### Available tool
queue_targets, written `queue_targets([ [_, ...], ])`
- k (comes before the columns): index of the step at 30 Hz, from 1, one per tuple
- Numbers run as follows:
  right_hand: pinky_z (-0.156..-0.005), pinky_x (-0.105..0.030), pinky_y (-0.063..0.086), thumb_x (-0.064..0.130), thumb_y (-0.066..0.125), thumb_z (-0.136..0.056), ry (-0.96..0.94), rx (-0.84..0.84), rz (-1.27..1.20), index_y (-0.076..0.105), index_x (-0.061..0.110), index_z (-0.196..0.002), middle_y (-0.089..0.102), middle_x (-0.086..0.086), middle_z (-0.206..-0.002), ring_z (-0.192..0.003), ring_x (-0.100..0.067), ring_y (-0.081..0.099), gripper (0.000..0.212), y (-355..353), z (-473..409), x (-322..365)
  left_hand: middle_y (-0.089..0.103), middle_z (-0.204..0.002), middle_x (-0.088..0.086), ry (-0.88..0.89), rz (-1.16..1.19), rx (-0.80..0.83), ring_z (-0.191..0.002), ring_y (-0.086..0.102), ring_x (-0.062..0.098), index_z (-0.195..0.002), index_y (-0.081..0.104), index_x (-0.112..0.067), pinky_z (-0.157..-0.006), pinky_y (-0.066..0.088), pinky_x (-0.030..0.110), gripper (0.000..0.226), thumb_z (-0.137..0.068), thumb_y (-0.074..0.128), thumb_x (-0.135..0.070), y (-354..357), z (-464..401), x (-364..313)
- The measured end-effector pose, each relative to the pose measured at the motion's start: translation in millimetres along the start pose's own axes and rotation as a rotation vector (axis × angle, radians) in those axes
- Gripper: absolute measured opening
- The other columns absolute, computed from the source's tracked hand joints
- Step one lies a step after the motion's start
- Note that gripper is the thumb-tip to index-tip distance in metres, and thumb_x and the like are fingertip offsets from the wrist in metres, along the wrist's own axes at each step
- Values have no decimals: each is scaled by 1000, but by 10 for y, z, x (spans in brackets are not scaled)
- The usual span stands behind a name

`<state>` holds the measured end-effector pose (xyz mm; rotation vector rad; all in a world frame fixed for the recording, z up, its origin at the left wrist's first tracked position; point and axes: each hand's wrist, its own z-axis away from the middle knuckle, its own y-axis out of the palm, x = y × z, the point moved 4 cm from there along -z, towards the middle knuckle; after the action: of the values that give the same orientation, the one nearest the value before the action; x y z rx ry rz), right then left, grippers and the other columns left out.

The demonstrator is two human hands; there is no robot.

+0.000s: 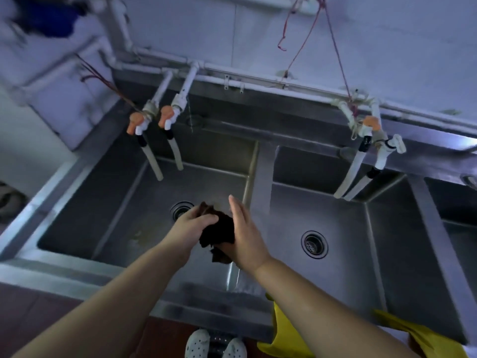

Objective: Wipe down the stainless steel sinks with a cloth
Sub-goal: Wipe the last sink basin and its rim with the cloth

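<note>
A dark brown cloth (219, 232) hangs bunched between both hands over the left stainless steel sink (116, 202). My left hand (192, 224) grips the cloth's upper part with curled fingers. My right hand (244, 231) lies against the cloth's right side, fingers straight and together, while the lower end of the cloth seems to sit under its palm. The middle sink (348, 236) lies to the right, past the steel divider (263, 182). Water seems to trickle from the cloth onto the front rim.
Two orange-handled taps (152, 122) with hoses hang over the left sink, and another pair of taps (371, 135) over the middle one. A third basin (454, 202) shows at far right. Yellow gloves (418, 334) drape on the front rim. Drains (314, 244) sit in both basins.
</note>
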<state>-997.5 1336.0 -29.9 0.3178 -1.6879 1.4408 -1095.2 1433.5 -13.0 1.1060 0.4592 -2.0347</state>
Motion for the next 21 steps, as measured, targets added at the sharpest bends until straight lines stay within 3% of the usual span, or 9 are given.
queue_targets([
  [3, -96, -26, 35, 53, 75, -68, 110, 132, 16, -11, 36, -147, 48, 1, -135, -119, -19, 47, 118, 227, -1, -127, 68, -80, 7, -7, 83, -122, -66, 65, 20, -89, 64, -21, -46, 46, 27, 14, -83, 61, -8, -142, 17, 132],
  [5, -97, -31, 38, 57, 75, -65, 169, 175, 15, -4, 34, -148, 54, 2, -122, -112, -19, 48, 117, 361, -16, -197, 65, -79, 10, -16, 124, -192, -61, 64, 21, -89, 60, -19, -41, 45, 25, 15, -83, 59, -5, -283, 26, 230],
  [6, -97, -34, 41, 55, 75, -68, 199, 189, 7, 5, 31, -149, 55, 1, -119, -111, -20, 49, 110, 413, -39, -223, 64, -79, 10, -17, 130, -215, -61, 64, 22, -88, 58, -17, -42, 45, 25, 15, -83, 58, -3, -364, 21, 272],
  [8, -94, -33, 44, 41, 72, -77, 214, 209, 43, 37, 24, -141, 60, -3, -117, -110, -22, 53, 74, 493, -123, -249, 60, -80, 12, -23, 123, -254, -64, 62, 24, -85, 52, -13, -47, 49, 29, 15, -83, 56, 1, -535, -4, 344],
  [10, -81, -23, 43, 27, 68, -80, 187, 224, 104, 63, 20, -114, 64, -2, -109, -103, -21, 55, 35, 576, -230, -193, 59, -83, 14, -38, 102, -293, -69, 61, 27, -86, 51, -14, -51, 52, 32, 18, -84, 55, 4, -720, -39, 399],
  [12, -61, -12, 35, 19, 65, -79, 226, 233, 55, 63, 20, -88, 60, 2, -93, -88, -17, 54, 9, 692, -333, -118, 61, -90, 13, -54, 66, -327, -76, 63, 27, -91, 52, -18, -52, 53, 33, 24, -83, 56, 5, -912, -93, 456],
  [15, -57, -18, 36, 13, 57, -79, 315, 269, -59, 52, 24, -77, 54, 7, -80, -75, -14, 52, 13, 943, -483, -9, 62, -91, 6, -77, -71, -355, -77, 63, 19, -104, 54, -17, -47, 49, 22, 30, -82, 60, 2, -1241, -222, 535],
  [19, -69, -28, 49, 15, 53, -84, 352, 313, -82, 56, 28, -86, 62, 8, -87, -82, -11, 60, 14, 1331, -717, 161, 61, -104, 4, -33, -427, -374, -89, 58, 20, -120, 51, -16, -70, 50, 29, 42, -82, 64, -5, -1781, -472, 602],
  [21, -76, -32, 53, 16, 53, -85, 387, 326, -102, 58, 30, -93, 64, 8, -93, -86, -10, 61, 17, 1572, -858, 250, 61, -110, 2, -25, -601, -351, -89, 57, 17, -124, 48, -20, -70, 47, 28, 44, -84, 63, -11, -2049, -602, 632],
])
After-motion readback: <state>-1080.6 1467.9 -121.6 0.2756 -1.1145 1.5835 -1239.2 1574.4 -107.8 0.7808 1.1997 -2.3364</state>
